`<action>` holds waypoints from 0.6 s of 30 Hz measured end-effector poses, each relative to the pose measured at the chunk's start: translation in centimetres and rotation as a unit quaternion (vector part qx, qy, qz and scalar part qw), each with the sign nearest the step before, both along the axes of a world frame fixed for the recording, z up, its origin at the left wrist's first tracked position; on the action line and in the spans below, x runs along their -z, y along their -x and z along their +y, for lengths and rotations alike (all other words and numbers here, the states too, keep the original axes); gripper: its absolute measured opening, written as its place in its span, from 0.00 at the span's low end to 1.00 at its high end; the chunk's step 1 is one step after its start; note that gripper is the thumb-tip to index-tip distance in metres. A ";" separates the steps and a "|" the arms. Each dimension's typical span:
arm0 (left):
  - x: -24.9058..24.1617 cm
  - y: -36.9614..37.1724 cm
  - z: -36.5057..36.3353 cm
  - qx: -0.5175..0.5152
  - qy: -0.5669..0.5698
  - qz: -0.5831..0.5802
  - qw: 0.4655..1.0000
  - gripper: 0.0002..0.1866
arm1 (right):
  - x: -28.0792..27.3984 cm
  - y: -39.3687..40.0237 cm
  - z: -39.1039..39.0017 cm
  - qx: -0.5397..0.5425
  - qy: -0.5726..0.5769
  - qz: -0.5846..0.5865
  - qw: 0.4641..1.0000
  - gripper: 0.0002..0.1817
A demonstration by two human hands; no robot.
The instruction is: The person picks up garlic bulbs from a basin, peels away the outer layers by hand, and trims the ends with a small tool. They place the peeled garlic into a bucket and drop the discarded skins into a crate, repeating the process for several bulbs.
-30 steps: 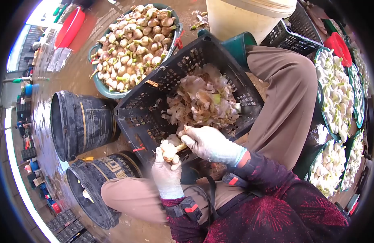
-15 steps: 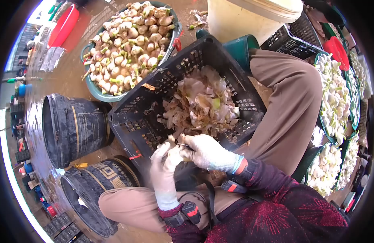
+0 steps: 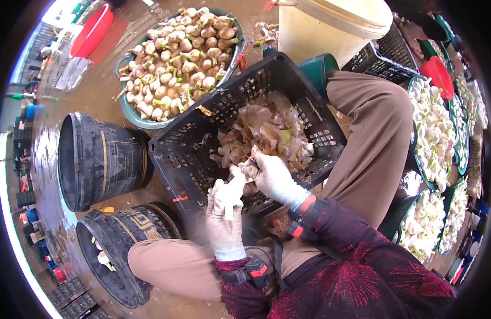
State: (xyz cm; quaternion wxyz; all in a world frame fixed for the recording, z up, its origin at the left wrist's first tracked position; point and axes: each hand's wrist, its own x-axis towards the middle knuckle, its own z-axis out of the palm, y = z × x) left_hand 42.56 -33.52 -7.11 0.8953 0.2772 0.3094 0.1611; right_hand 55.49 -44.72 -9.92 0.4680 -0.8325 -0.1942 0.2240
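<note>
My left hand, in a whitish glove, is closed around a garlic bulb, with a pale stem pointing down across the palm. My gloved right hand is closed beside it, its thumb and fingers pinched near the bulb. What lies in its grip is mostly hidden; a brownish bit shows at the fingertips. Both hands are over the near edge of a black plastic crate. Inside the crate lies a heap of loose garlic skins.
A green tub of unpeeled garlic stands beyond the crate. Two black buckets are at left. A cream bucket stands behind. Basins of white garlic line the right, past my bent leg.
My right hand has moved up and slightly right, over the skins. My left hand has turned and shifted a little right, so the bulb's stem now shows. The view has shifted slightly.
</note>
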 end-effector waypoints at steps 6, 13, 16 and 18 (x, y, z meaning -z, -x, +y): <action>-0.8 -1.0 -1.0 -0.045 0.045 -0.088 0.994 0.19 | -1.8 -0.3 -2.0 -0.019 0.050 -0.174 0.983 0.20; 0.0 -1.8 -1.1 -0.051 -0.021 0.014 0.998 0.21 | -3.6 1.4 -0.3 -0.068 -0.072 0.084 0.992 0.16; 0.6 -2.0 -1.4 -0.029 -0.064 0.054 0.996 0.24 | -2.1 1.7 -0.3 -0.063 -0.106 -0.058 0.991 0.13; 1.1 -2.2 -1.1 -0.003 -0.077 0.058 0.995 0.25 | -2.0 1.7 -0.3 -0.046 -0.098 -0.046 0.993 0.12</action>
